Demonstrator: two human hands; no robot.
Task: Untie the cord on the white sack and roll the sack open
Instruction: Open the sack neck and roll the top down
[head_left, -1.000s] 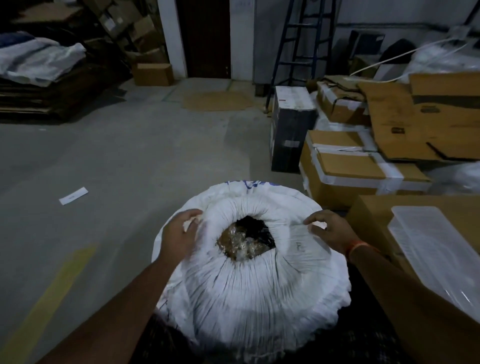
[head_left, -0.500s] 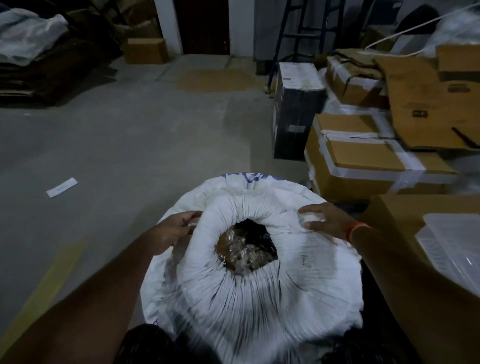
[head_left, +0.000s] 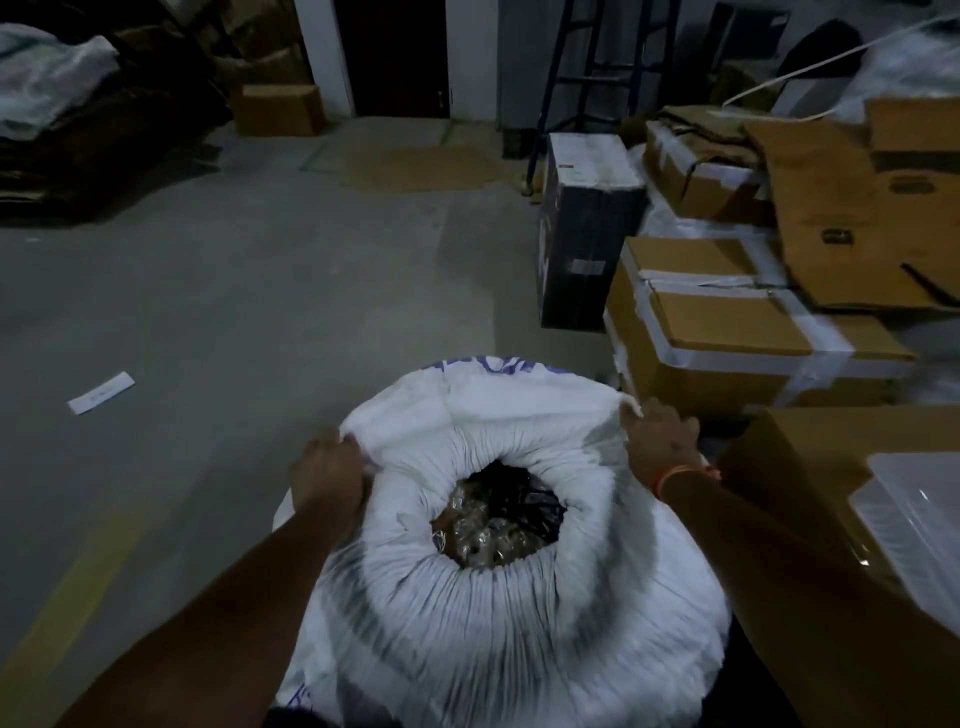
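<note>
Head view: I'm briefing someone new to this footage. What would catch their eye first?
The white sack fills the lower middle, its mouth open on shiny contents. The left hand and right hand grip its rim at either side, stretching the far edge taut. Taped boxes are stacked on the right.

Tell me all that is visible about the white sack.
The white sack looks like woven plastic, with blue print on its far side. It stands upright on the floor, mouth open, the top gathered into a thick pleated roll around shiny wrapped contents. The left hand and right hand grip the roll's outer fabric at opposite sides.
</note>
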